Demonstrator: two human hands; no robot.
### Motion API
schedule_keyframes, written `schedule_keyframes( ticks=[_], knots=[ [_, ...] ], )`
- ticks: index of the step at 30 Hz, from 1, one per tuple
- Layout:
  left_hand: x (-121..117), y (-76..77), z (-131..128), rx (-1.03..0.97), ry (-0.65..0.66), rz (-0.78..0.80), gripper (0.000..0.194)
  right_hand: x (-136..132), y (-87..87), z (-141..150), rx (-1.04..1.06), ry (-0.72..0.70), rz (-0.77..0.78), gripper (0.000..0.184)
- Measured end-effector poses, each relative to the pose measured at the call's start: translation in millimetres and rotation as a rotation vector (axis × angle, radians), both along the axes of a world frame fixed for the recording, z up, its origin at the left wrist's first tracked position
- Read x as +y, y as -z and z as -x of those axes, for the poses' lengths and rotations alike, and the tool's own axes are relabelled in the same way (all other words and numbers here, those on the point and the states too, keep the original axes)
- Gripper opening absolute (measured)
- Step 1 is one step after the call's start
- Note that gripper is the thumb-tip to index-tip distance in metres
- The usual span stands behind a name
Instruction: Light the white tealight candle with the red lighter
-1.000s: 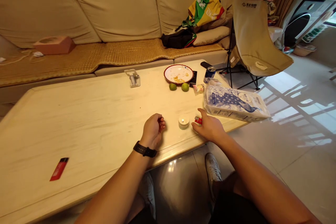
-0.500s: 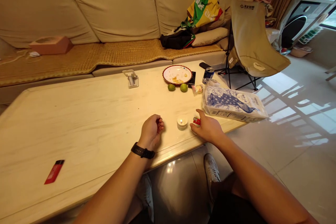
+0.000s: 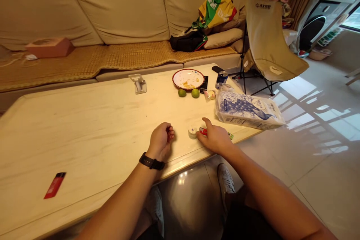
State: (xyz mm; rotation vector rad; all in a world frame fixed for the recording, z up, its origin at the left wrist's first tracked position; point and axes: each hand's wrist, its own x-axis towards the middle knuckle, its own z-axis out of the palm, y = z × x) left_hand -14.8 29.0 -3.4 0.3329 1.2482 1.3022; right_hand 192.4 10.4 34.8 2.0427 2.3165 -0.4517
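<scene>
A small, round white candle [image 3: 192, 132] stands on the pale table between my two hands. My right hand [image 3: 215, 138] is closed on a red lighter [image 3: 203, 131], whose metal end points left at the candle's rim. Its index finger sticks up, and the palm hides most of the lighter. Left of the candle, my left hand [image 3: 162, 138] rests on its side by the table edge, fingers loosely curled with nothing visible in them. A flat red thing with a black end [image 3: 55, 185] lies far off at the lower left.
Beyond my right hand lies a plastic-wrapped tissue pack [image 3: 249, 110], overhanging the table edge. Farther back are a red-rimmed plate [image 3: 188, 78], two green limes [image 3: 195, 93], a blue can [image 3: 222, 78] and a white stand [image 3: 137, 83]. A small green item [image 3: 230, 135] shows behind my right wrist.
My right hand has moved left with the lighter, right up to the candle. The bright flame seen earlier on the candle no longer shows. My left hand keeps its pose.
</scene>
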Motion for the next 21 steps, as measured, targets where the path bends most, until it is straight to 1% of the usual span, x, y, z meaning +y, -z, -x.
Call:
schedule_keyframes(
  ticks=[4,8,16,21],
  knots=[
    [-1,-0.7,0,0.002,0.002,-0.010,0.010,1,-1.8,12,-0.017,-0.017,0.013,0.070],
    [0,-1.2,1,-0.002,-0.003,-0.007,0.008,3,-1.4,18,-0.014,-0.042,0.023,0.071],
    [1,2.7,3,-0.009,-0.004,-0.011,0.009,5,0.7,19,-0.022,-0.056,0.033,0.072],
    [2,4.4,3,-0.008,-0.007,-0.012,0.009,6,-0.4,18,-0.009,-0.029,0.021,0.071]
  ],
)
